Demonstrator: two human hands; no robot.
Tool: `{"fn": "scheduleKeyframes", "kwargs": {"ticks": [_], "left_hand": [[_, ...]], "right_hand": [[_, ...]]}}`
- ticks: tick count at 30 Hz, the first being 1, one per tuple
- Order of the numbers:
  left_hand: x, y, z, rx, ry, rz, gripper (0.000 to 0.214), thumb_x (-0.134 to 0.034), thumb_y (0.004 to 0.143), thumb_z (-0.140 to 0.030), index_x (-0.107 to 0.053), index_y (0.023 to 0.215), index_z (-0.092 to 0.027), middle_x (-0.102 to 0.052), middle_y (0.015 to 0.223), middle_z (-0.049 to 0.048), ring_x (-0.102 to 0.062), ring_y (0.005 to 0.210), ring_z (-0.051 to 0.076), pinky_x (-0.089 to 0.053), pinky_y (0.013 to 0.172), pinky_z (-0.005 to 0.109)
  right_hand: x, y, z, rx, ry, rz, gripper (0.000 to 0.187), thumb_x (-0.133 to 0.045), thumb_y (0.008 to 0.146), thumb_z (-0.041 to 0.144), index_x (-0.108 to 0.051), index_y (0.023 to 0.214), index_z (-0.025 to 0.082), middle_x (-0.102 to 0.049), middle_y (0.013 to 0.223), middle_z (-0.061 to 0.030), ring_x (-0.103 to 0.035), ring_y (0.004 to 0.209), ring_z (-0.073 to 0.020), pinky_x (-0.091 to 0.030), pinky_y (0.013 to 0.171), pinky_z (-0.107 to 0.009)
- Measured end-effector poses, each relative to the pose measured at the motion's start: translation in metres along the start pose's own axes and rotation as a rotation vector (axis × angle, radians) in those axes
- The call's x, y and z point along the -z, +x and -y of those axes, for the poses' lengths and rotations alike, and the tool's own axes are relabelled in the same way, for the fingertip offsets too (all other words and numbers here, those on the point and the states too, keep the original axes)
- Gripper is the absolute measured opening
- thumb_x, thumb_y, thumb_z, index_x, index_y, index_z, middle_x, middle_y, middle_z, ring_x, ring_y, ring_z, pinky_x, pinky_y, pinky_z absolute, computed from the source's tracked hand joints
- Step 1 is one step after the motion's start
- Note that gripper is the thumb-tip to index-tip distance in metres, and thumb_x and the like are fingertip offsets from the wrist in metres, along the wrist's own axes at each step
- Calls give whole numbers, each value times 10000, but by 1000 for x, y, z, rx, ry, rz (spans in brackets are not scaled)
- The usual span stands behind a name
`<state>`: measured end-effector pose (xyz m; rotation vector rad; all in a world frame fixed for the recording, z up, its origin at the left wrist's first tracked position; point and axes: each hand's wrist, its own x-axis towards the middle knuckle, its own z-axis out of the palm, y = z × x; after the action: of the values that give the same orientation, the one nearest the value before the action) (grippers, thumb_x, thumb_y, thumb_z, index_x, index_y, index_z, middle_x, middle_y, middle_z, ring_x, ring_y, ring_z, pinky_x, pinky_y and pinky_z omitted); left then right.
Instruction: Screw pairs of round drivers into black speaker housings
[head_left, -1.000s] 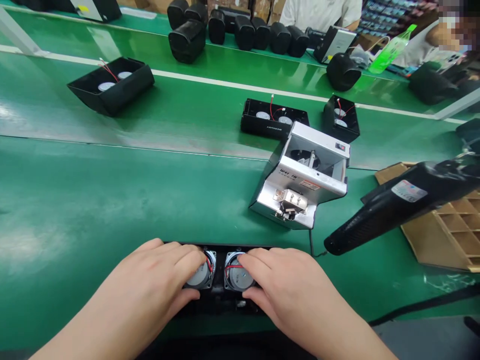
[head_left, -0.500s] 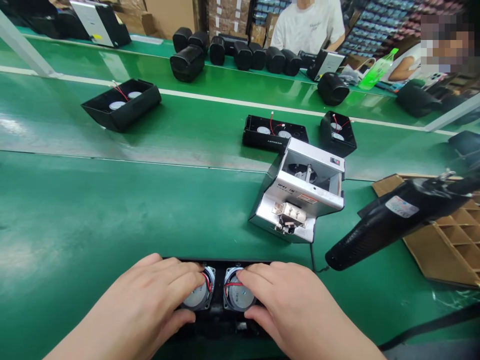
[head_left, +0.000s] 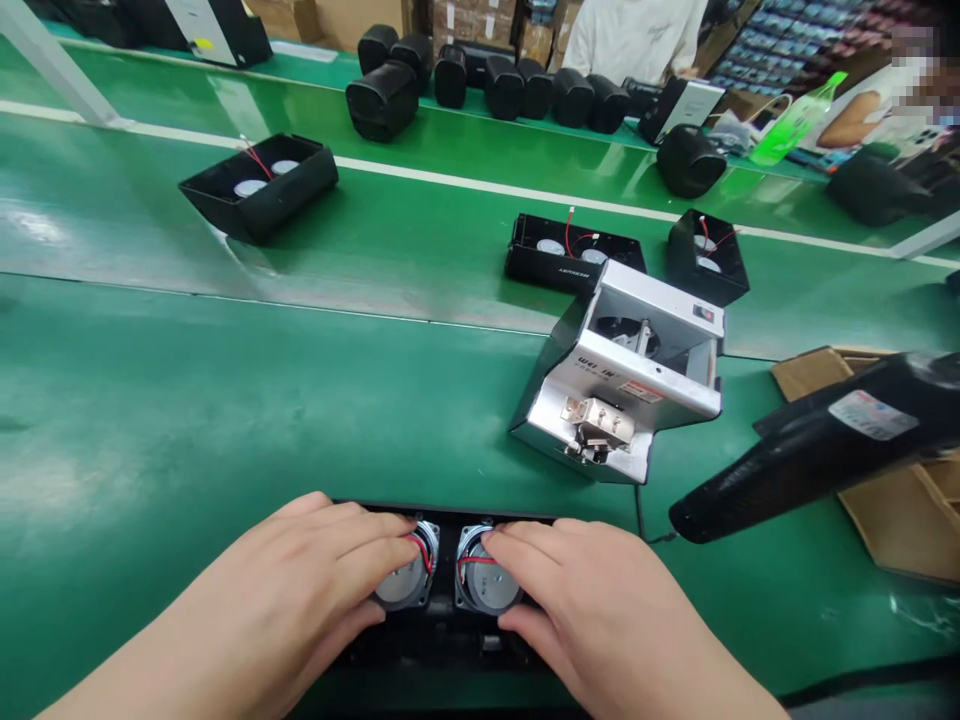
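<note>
In front of me lies a black speaker housing with two round speaker drivers set side by side in it. My left hand is closed around the left speaker driver, fingers over its far edge and thumb on the near side. The right speaker driver is gripped the same way by my right hand. Red wires cross the backs of both drivers. My hands cover the outer parts of the drivers and the housing's ends.
A silver screw feeder stands beyond my right hand, with a black electric screwdriver hanging beside it. Behind that is a cardboard box. More open housings sit farther back on the green surface. A person stands across the line.
The view has shifted, so the bench items appear farther right and slightly higher. Both hands keep their hold on the two drivers, with little change in grip.
</note>
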<state>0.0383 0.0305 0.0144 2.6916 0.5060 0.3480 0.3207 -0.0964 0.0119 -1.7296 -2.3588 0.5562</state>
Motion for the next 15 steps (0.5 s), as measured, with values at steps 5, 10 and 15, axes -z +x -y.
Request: {"fn": "scheduleKeyframes", "kwargs": {"ticks": [5, 10, 15], "left_hand": [[1, 3, 0, -15, 19, -26, 499, -517, 968, -12, -676, 1340, -304, -895, 1201, -36, -866, 970, 189, -589, 823, 360], [0, 2, 1, -18, 6, -27, 507, -518, 968, -12, -676, 1351, -304, -894, 1206, -39, -872, 968, 186, -603, 819, 356], [1, 0, 1, -17, -15, -29, 481, -535, 984, -25, -686, 1352, -296, -896, 1208, -31, -871, 963, 189, -614, 821, 354]], "right_hand": [[2, -3, 0, 17, -38, 2, 546, -1000, 897, 269, -727, 1369, 251, -860, 1245, 13, -816, 904, -289, -626, 666, -477], [3, -1, 1, 22, -37, 5, 529, -993, 902, 261, -730, 1360, 247, -863, 1236, 15, -810, 886, -285, -635, 676, -477], [1, 1, 0, 25, -21, -22, 557, -956, 916, 215, -716, 1418, 228, -858, 1317, -6, -826, 971, -295, -685, 775, -490]]}}
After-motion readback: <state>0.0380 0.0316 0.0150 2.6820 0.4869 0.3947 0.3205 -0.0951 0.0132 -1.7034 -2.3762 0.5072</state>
